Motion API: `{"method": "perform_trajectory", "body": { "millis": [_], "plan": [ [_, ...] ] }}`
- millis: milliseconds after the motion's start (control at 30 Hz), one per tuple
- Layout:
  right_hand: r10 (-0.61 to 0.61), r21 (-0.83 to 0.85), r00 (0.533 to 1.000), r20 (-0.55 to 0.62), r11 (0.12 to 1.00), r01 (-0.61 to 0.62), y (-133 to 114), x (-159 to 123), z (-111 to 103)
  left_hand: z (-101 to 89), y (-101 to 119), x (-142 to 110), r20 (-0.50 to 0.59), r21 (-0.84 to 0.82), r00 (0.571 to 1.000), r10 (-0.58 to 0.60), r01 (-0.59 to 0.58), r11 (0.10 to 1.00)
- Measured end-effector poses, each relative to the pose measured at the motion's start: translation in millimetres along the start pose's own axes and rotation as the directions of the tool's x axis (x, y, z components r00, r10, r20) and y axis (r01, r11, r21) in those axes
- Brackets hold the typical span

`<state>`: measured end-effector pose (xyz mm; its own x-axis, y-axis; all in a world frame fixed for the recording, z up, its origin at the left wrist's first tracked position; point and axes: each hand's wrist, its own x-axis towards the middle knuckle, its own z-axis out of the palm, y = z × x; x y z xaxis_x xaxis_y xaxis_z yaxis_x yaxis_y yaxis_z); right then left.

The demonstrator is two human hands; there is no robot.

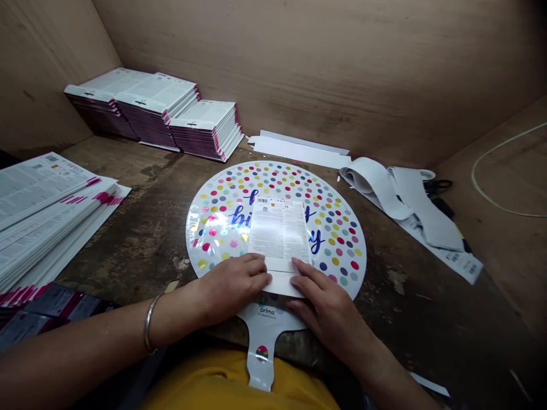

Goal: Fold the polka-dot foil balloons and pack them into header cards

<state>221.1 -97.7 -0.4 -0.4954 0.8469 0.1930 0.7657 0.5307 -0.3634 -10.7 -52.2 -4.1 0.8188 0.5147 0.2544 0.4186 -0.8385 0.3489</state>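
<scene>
A flat, round foil balloon [342,242] with coloured dots and blue lettering lies on the table, its tail [261,364] pointing toward me. On top of it rests a white printed card sleeve [277,233] with small text, a barcode and a creased blank flap at its near end. My left hand [233,285] has its fingers bent over the flap's left side. On the flap's right side are the fingertips of my right hand [322,296], its thumb lower down by the near edge. Both hands hold the sleeve against the balloon; the thumb of the left is hidden.
Stacks of printed sleeves [205,134] stand along the back left wall. More sleeves [55,210] are piled at the left. Behind the balloon lie white paper strips [299,149]. A roll of barcode labels [384,191] and black-handled scissors [440,187] are at the right.
</scene>
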Motion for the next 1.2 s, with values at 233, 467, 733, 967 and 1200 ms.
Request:
{"method": "perform_trajectory", "body": {
  "millis": [233, 467, 733, 967, 1200],
  "plan": [
    [0.125, 0.159, 0.988, -0.090, 0.981, -0.110, -0.5, 5.2, 4.1, -0.3, 8.5, 1.4, -0.058, -0.130, 0.979, -0.196, 0.187, 0.974],
    [0.189, 0.186, 0.982, -0.001, 0.965, -0.186, -5.6, 10.9, 2.2, 1.6, 15.9, -2.6, -0.020, -0.044, 0.967, -0.253, 0.252, 0.967],
    [0.400, -0.055, 0.916, 0.018, 0.915, -0.399, -7.7, 22.1, 2.4, -2.4, 13.9, 6.5, 0.013, -0.080, 0.849, -0.528, 0.527, 0.846],
    [0.594, -0.171, 0.798, -0.099, 0.780, -0.602, -9.7, 31.5, 5.5, -2.2, 6.8, 8.5, -0.075, 0.046, 0.752, -0.655, 0.659, 0.751],
    [0.716, 0.147, 0.695, -0.072, 0.696, -0.702, -16.2, 43.4, 2.4, -6.3, 4.8, 7.3, -0.074, -0.031, 0.764, -0.640, 0.640, 0.768]
  ]
}}
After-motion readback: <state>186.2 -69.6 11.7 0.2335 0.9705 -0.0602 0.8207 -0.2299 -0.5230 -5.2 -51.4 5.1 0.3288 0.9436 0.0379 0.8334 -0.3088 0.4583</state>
